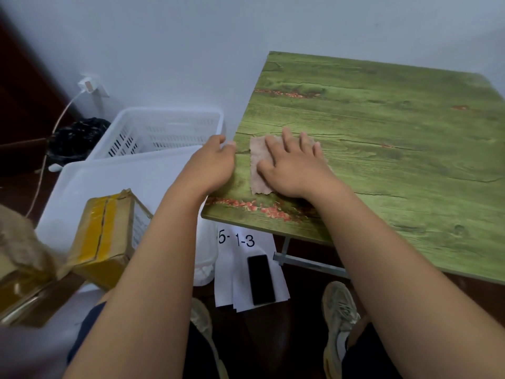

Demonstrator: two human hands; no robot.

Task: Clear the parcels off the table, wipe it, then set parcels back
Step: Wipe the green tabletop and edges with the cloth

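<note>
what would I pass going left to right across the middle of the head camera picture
Black bag → white basket → left hand, at the table's left edge → pinkish cloth → right hand, flat on the cloth → bare green table.

The right hand [293, 166] is covering much of the cloth [258, 162], hiding its right part. The table [396, 149] is running off the right edge, its far right corner cut away. The left hand [211, 164] is curling its fingers [228, 144] over the table's left edge, so their tips are hard to make out. The taped parcel [106, 236] is carrying a label too blurred to read. At the left edge, more parcels [16, 285] are being cropped, with something furry [19, 242] masking them.
</note>
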